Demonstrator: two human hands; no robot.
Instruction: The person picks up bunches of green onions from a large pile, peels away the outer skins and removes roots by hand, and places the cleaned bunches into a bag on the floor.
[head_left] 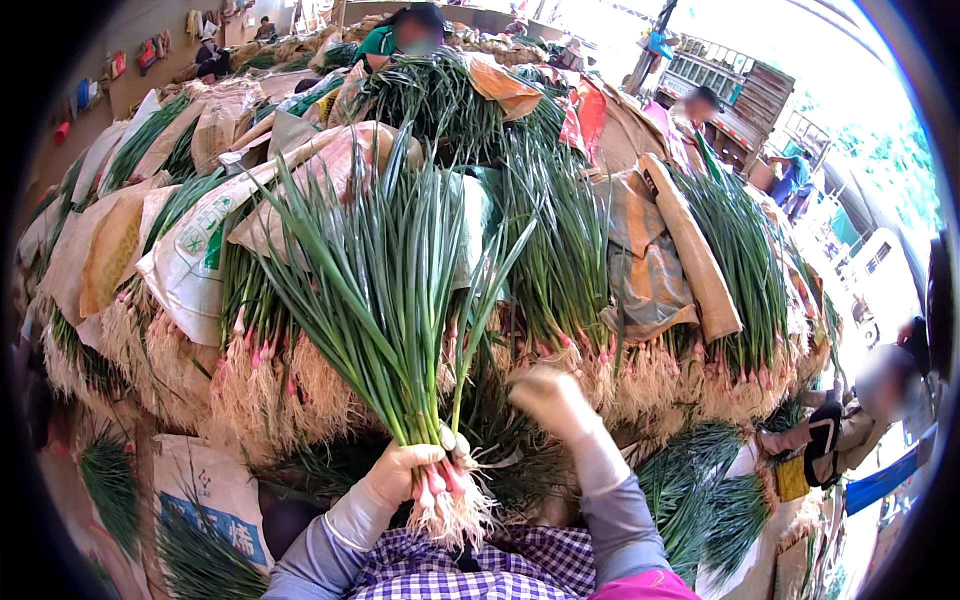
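My left hand (398,472) is wrapped round the lower stems of a bunch of green garlic (385,290), held upright in front of my lap. The long flat leaves fan out upward. Pinkish bulbs (438,480) and a tuft of pale roots (450,515) hang below the grip. To the right of the bunch, my right hand (555,402) is raised and apart from those stems, near the roots of the heap. Motion smears its fingers, so whether it holds anything is unclear.
A big heap of green garlic (555,250) rises ahead, roots facing me, partly under woven sacks (190,270). Loose bunches (700,500) lie low on the right, others at lower left beside a white printed sack (205,480). Several people work around the heap; one person (850,425) is at right.
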